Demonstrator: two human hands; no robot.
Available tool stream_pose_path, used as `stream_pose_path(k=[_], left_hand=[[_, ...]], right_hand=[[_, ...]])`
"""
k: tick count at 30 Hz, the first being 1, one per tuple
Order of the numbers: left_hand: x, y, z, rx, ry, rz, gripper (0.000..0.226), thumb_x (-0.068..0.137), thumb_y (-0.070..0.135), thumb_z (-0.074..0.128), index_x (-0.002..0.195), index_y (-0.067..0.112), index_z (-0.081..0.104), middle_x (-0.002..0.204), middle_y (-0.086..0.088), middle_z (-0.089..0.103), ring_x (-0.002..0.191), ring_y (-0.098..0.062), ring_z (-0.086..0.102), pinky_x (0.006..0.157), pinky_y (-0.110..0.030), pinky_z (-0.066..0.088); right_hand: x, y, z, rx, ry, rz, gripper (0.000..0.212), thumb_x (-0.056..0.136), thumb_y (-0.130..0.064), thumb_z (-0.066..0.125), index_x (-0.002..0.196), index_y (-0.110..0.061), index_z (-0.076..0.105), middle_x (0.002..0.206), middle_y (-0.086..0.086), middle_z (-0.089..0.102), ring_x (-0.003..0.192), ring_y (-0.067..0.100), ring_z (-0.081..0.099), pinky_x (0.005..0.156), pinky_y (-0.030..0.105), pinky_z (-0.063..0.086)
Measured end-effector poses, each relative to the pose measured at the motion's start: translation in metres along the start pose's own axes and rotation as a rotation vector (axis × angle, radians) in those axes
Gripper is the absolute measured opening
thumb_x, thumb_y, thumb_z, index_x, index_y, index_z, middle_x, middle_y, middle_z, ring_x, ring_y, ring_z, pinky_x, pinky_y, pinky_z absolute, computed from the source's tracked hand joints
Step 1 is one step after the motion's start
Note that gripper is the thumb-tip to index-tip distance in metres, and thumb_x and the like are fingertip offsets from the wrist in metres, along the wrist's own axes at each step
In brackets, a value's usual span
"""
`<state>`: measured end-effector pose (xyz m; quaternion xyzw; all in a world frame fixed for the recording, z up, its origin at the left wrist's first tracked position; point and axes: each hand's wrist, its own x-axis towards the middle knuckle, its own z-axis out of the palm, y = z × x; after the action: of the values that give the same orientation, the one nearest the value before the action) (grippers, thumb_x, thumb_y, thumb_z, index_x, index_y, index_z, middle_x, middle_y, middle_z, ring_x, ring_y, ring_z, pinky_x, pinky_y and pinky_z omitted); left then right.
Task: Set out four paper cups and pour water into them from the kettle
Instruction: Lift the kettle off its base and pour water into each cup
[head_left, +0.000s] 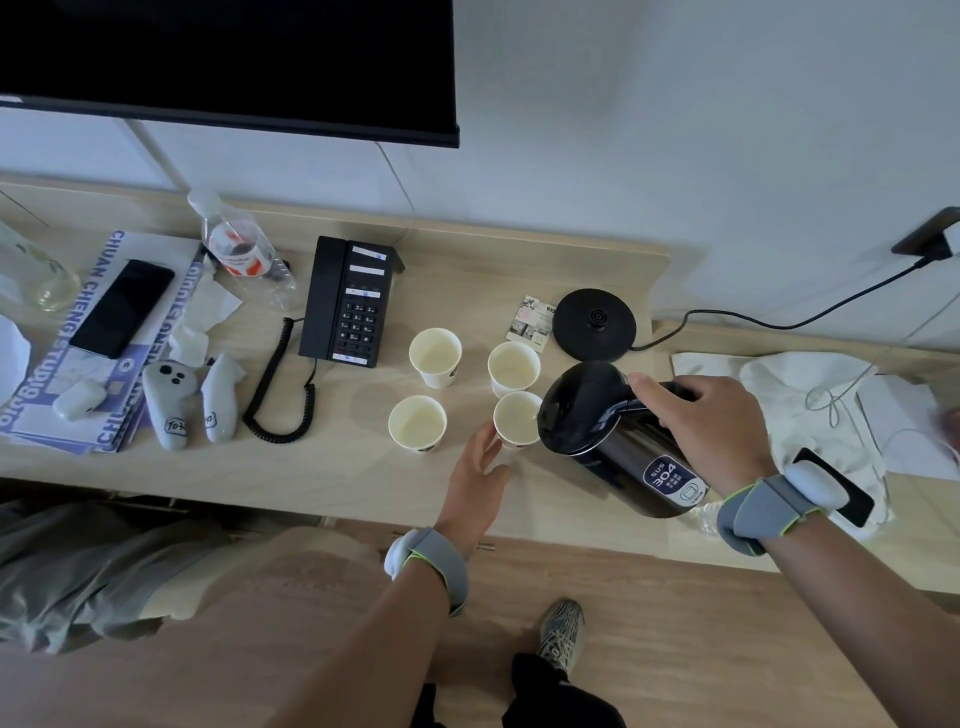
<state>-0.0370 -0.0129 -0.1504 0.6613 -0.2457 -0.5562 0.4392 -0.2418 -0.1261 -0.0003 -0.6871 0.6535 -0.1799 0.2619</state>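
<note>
Several white paper cups stand upright in a square on the wooden desk: far left cup, far right cup, near left cup, near right cup. My right hand grips the handle of the black kettle, which is tilted with its spout over the near right cup. My left hand wraps the side of that near right cup. Whether water is flowing cannot be seen. The kettle's round black base sits behind the cups, its cord running to a wall socket.
A black desk phone with a coiled cord lies left of the cups. Further left are two white controllers, a plastic bottle, a smartphone on magazines. White cloths lie right. A TV hangs above.
</note>
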Motion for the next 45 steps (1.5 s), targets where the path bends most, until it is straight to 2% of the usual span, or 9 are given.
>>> stream_pose_path(k=[4,10,15,18,22,27,38,42,45], left_hand=[[0.0010,0.0024,0.0011,-0.027,0.008,0.010,0.078,0.087,-0.018,0.036,0.155,0.019,0.047,0.154,0.006,0.056,0.145,-0.003,0.049,0.107,-0.024,0.041],[0.0007,0.0035,0.0017,-0.049,0.006,0.012,0.078,0.087,-0.019,0.034,0.153,0.020,0.048,0.153,0.006,0.057,0.146,-0.003,0.048,0.115,-0.030,0.039],[-0.0001,0.0036,-0.0001,-0.045,-0.003,0.018,0.077,0.088,-0.019,0.034,0.153,0.020,0.048,0.153,0.007,0.057,0.145,-0.003,0.048,0.110,-0.023,0.042],[-0.0004,0.0033,-0.0011,-0.041,-0.012,0.023,0.078,0.089,-0.020,0.033,0.154,0.020,0.047,0.153,0.007,0.057,0.146,-0.004,0.048,0.122,-0.036,0.037],[0.0013,0.0028,-0.0025,-0.028,-0.011,0.016,0.078,0.088,-0.020,0.032,0.154,0.020,0.048,0.152,0.007,0.058,0.144,-0.003,0.050,0.127,-0.042,0.033],[0.0013,0.0038,-0.0029,-0.046,-0.005,0.014,0.078,0.088,-0.021,0.031,0.153,0.018,0.048,0.152,0.005,0.057,0.143,-0.004,0.049,0.128,-0.045,0.032],[-0.0024,0.0084,-0.0021,-0.065,-0.005,0.010,0.076,0.089,-0.019,0.028,0.154,0.015,0.048,0.152,0.003,0.057,0.144,-0.005,0.048,0.128,-0.044,0.031],[-0.0028,0.0094,-0.0024,-0.048,0.006,0.025,0.075,0.089,-0.020,0.030,0.153,0.015,0.049,0.150,0.004,0.059,0.142,-0.003,0.049,0.128,-0.042,0.032],[-0.0019,0.0092,-0.0019,-0.049,0.009,0.024,0.074,0.090,-0.020,0.030,0.152,0.014,0.050,0.149,0.004,0.059,0.143,-0.005,0.049,0.128,-0.043,0.032]], right_hand=[[0.0019,-0.0023,0.0004,0.002,-0.014,0.013,0.074,0.079,-0.070,0.056,0.062,0.002,0.054,0.065,0.025,0.060,0.055,0.023,0.043,0.054,0.034,0.035],[0.0017,-0.0031,-0.0004,0.002,-0.019,0.028,0.071,0.078,-0.068,0.057,0.060,0.000,0.052,0.061,0.023,0.057,0.053,0.022,0.041,0.053,0.034,0.034],[0.0003,-0.0030,-0.0007,0.001,-0.026,0.032,0.074,0.077,-0.069,0.056,0.062,0.003,0.052,0.063,0.025,0.055,0.053,0.023,0.039,0.054,0.034,0.034],[-0.0008,-0.0039,-0.0009,0.007,-0.023,0.025,0.072,0.077,-0.068,0.056,0.061,0.002,0.051,0.062,0.025,0.055,0.053,0.022,0.038,0.053,0.033,0.033],[-0.0013,-0.0059,-0.0015,0.006,-0.025,0.017,0.072,0.077,-0.067,0.057,0.060,0.002,0.048,0.059,0.025,0.050,0.053,0.021,0.037,0.053,0.033,0.032],[-0.0016,-0.0061,-0.0021,-0.008,-0.019,0.018,0.068,0.079,-0.064,0.060,0.058,-0.002,0.042,0.048,0.004,0.036,0.052,0.021,0.034,0.052,0.033,0.030],[0.0003,-0.0065,0.0004,-0.046,-0.007,0.012,0.068,0.082,-0.062,0.062,0.060,-0.001,0.042,0.051,0.006,0.035,0.053,0.021,0.032,0.052,0.033,0.029],[0.0023,-0.0080,0.0003,-0.054,0.000,0.015,0.068,0.080,-0.063,0.062,0.061,0.000,0.045,0.055,0.019,0.040,0.053,0.022,0.033,0.051,0.033,0.030],[0.0032,-0.0081,0.0001,-0.055,-0.005,0.018,0.069,0.079,-0.064,0.060,0.062,0.001,0.048,0.054,0.019,0.043,0.052,0.022,0.035,0.051,0.033,0.031]])
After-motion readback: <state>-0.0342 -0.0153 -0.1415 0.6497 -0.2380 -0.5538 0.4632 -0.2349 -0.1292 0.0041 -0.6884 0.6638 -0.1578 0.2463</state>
